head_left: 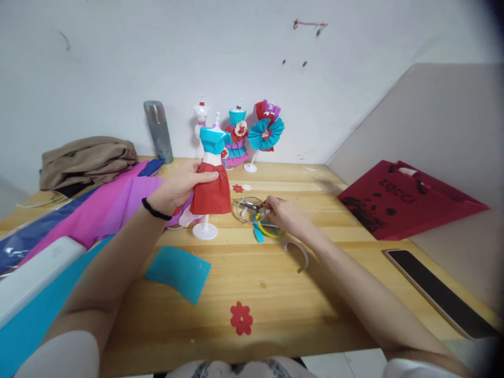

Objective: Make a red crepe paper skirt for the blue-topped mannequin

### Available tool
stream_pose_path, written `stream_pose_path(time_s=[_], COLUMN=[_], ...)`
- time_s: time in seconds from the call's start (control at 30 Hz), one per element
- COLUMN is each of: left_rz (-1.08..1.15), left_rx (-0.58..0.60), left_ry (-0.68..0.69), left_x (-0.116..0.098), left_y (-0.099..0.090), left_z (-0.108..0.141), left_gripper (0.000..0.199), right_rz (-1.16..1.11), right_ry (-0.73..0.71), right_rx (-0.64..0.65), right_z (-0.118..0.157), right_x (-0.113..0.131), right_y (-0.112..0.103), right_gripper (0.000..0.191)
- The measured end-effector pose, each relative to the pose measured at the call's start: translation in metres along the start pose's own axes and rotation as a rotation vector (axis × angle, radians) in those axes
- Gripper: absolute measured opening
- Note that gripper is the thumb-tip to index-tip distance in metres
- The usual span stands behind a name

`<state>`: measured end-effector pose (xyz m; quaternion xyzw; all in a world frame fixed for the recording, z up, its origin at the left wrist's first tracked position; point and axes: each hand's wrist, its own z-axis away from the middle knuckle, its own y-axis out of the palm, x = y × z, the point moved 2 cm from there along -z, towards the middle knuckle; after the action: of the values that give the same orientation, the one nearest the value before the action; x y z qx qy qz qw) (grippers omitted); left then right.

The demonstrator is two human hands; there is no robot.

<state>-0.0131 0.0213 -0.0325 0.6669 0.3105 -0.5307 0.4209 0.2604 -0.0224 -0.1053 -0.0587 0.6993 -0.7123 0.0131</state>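
My left hand (pixel 189 181) is closed round a small mannequin (pixel 214 139) dressed in a turquoise top, a white waistband and a red skirt (pixel 212 197). Its white round base (pixel 205 231) is at the tabletop. To the right, my right hand (pixel 280 212) has its fingers pinched on a pair of scissors (pixel 250 207), whose dark blades point left; the grip is mostly hidden. Around the scissors lie looped strips and a yellow band (pixel 270 231), with a turquoise scrap (pixel 258 233) beneath. A turquoise cloth piece (pixel 181 272) and a red paper-like flower (pixel 241 318) lie nearer me.
Behind stand more small mannequins (pixel 238 118), one with a blue pleated rosette (pixel 266 134), and a grey flask (pixel 158 134). Coloured fabrics (pixel 114 205) and a brown cloth (pixel 88 157) fill the left. A red bag (pixel 397 202) and a phone (pixel 437 294) are at the right.
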Motion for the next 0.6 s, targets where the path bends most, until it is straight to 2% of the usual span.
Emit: stream_pose_path(time_s=[0.13, 0.2, 0.3, 0.37, 0.4, 0.47, 0.53, 0.6], left_rz=[-0.005, 0.002, 0.01, 0.008, 0.002, -0.014, -0.024, -0.029], left_rx=[-0.024, -0.036, -0.046, -0.039, -0.032, -0.011, 0.018, 0.044], left_ry=[-0.004, 0.0, 0.003, 0.003, 0.002, 0.005, 0.02, 0.049], left_x=[-0.007, -0.01, -0.013, -0.012, -0.011, -0.007, -0.003, 0.001], left_y=[0.003, 0.004, 0.005, 0.006, 0.005, 0.005, 0.005, 0.006], left_z=[0.004, 0.005, 0.007, 0.007, 0.007, 0.006, 0.004, 0.003], left_gripper=[0.03, 0.03, 0.028, 0.028, 0.029, 0.029, 0.03, 0.032], right_rz=[-0.043, -0.092, -0.25, -0.47, -0.621, -0.964, -1.264, -1.449], right_ry=[-0.162, -0.14, -0.035, -0.034, -0.054, -0.118, -0.212, -0.348], right_rx=[-0.23, -0.289, -0.282, -0.287, -0.281, -0.221, -0.104, -0.028], right_z=[0.003, 0.003, 0.001, -0.001, -0.002, -0.004, -0.005, -0.005], right_x=[0.0, -0.001, -0.003, -0.005, -0.005, -0.006, -0.003, 0.003], right_y=[-0.008, -0.011, -0.016, -0.018, -0.019, -0.02, -0.021, -0.022], right_gripper=[0.024, 0.022, 0.016, 0.004, 0.005, 0.02, 0.031, 0.042])
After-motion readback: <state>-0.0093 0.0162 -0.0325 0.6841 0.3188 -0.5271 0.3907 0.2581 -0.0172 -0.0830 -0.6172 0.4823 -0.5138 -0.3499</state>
